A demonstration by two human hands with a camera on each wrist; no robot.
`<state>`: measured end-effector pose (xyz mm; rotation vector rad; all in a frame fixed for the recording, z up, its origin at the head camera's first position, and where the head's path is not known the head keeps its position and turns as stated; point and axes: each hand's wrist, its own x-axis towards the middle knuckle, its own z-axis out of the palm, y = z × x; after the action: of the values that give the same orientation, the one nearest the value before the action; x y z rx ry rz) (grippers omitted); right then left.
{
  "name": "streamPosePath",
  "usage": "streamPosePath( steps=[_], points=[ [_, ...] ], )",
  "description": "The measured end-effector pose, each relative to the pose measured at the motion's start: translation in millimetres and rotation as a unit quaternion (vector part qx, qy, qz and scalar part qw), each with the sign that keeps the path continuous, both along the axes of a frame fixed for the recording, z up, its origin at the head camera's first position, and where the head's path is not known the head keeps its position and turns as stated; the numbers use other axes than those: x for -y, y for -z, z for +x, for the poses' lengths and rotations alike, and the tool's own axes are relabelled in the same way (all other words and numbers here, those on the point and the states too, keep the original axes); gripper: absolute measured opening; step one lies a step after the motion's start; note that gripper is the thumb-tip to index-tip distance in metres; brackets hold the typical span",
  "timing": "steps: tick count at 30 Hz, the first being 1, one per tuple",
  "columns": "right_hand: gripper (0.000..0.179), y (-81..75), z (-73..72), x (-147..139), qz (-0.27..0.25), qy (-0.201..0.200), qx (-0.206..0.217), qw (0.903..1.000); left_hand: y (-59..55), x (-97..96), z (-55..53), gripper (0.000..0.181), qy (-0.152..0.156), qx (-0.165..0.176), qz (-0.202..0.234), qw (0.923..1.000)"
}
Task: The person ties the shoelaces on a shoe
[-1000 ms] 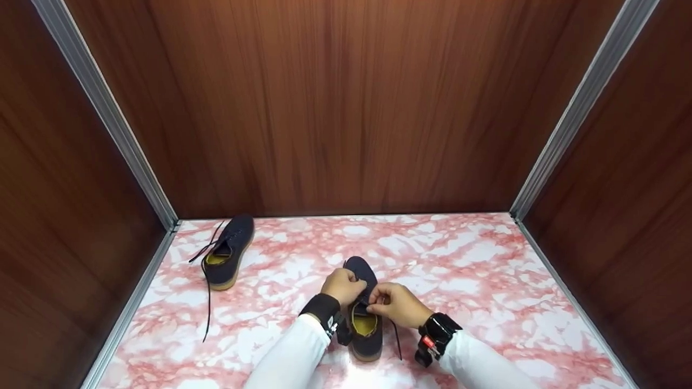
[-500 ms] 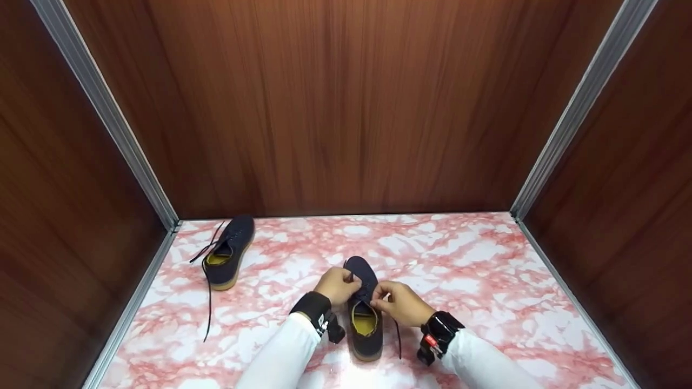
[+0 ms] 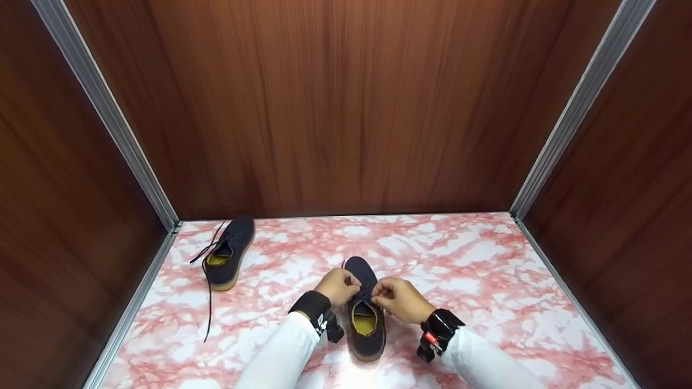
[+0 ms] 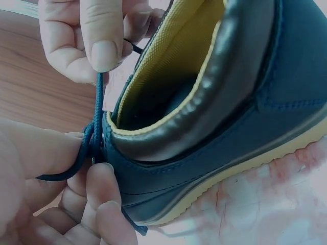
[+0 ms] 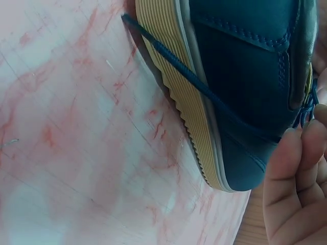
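Left hand (image 3: pixel 338 287): thumb and fingers pinch the dark lace (image 4: pixel 99 97) where it bunches at the throat, on the 9 o'clock side of the shoe.
Right hand (image 3: pixel 404 300): apart from the left, at the shoe's 3 o'clock side, pinching a strand of the same lace; a free end trails back along the shoe's outer wall.
Near shoe (image 3: pixel 368 344): dark blue, upright on its sole at 6 o'clock, toe pointing to 12, between the two hands.
Inside the near shoe: yellow lining (image 4: pixel 168 66) shows through the opening, its depths in shadow.
Other shoe (image 3: pixel 240 232): upright at 8 o'clock, well apart, toe towards 1; more yellow inside, one loose lace (image 3: pixel 209 313) running down to 6.
Table (image 3: pixel 459 254): red-and-white marbled, carrying both shoes.
Wood-grain panels (image 3: pixel 346 108): standing at 9, 12 and 3 o'clock, grey metal rails (image 3: pixel 586 102) at the corners.
Wrists: black bands (image 3: pixel 310 304) below white sleeves (image 3: pixel 281 351).
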<state>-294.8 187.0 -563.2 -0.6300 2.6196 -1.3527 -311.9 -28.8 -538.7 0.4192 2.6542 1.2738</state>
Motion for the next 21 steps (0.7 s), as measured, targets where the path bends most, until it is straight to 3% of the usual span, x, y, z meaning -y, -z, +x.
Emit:
streamPosePath(
  steps=[11,21],
  points=[
    [0.01,1.3,-3.7,3.3,0.006,0.018,-0.059,0.9981,-1.4,-0.9,3.9,0.008,0.009,-0.024,-0.007,0.9996],
    [0.015,5.3,-5.3,11.1,0.009,0.071,-0.094,0.9931,4.0,-2.6,3.6,0.006,0.007,-0.023,0.006,0.9997]
  ],
)
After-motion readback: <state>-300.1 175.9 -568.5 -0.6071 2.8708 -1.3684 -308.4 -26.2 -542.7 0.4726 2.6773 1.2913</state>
